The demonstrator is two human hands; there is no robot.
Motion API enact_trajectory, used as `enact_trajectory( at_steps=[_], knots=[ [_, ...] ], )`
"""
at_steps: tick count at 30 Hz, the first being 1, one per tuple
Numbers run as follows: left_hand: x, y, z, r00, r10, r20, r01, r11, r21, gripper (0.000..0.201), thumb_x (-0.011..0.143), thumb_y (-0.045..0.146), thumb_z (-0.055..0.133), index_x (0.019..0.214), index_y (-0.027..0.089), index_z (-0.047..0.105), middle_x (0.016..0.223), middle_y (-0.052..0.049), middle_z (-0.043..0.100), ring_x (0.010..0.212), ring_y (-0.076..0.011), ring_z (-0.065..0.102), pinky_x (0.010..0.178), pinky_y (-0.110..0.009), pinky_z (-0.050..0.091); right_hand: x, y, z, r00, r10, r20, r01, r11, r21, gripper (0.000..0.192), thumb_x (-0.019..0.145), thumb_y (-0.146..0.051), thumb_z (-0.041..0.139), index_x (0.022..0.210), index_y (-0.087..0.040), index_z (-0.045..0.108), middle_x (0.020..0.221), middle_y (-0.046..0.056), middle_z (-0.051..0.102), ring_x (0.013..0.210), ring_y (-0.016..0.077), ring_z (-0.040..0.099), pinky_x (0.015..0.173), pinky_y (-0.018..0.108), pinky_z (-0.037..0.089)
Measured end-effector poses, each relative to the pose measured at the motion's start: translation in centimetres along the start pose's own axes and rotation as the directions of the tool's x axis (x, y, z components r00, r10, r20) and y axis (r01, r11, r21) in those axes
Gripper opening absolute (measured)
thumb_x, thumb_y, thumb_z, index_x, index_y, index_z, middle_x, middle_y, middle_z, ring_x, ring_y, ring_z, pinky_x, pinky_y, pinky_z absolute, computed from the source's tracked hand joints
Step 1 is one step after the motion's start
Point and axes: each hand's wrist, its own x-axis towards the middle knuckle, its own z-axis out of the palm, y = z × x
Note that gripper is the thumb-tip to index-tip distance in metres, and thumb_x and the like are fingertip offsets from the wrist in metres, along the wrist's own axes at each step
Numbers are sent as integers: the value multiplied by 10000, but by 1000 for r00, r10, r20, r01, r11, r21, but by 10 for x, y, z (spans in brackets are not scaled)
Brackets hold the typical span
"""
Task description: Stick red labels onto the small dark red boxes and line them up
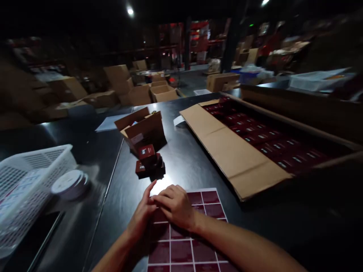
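Materials check, head view: mostly paper, cardboard, plastic.
I see a glossy dark-red label sheet [195, 241] with white gaps under both hands, on a smooth black counter [195, 158] with sheen. Brown matt cardboard carton [235, 151], flaps raw. Small red boxes [149, 160] look printed card, slight gloss. White plastic mesh basket [31, 177]; white tape roll [69, 184], matt.

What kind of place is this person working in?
Likely a warehouse packing area: stacked cardboard boxes fill the floor, a large open carton holds rows of small red boxes, and both hands rest on a sheet of red labels.
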Motion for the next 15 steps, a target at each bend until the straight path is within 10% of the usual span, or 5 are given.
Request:
enact_trajectory(
  at_steps=[7, 15],
  knots=[
    [1, 1, -4, 997, 56, 47, -55, 998, -12, 875, 707, 260, 683, 1518, 278, 355, 907, -19, 686, 820, -211, 629, 789, -335, 458, 2, 1, -8, 991, -108, -84, 111, 993, 32, 174, 964, -242, 599, 1089, -253, 719, 985, 9, 771, 833, 182, 649, 679, 345, 441],
    [-1, 11, 1, 997, 51, 56, -51, 999, 0, 868, 728, 381, 717, 1509, 249, 363, 906, -17, 706, 858, -214, 634, 841, -337, 434, 6, -5, -9, 997, 64, -44, -56, 984, 168, 173, 885, -126, 669, 1005, -228, 741, 896, 14, 752, 821, 184, 649, 735, 332, 503]
  ],
)
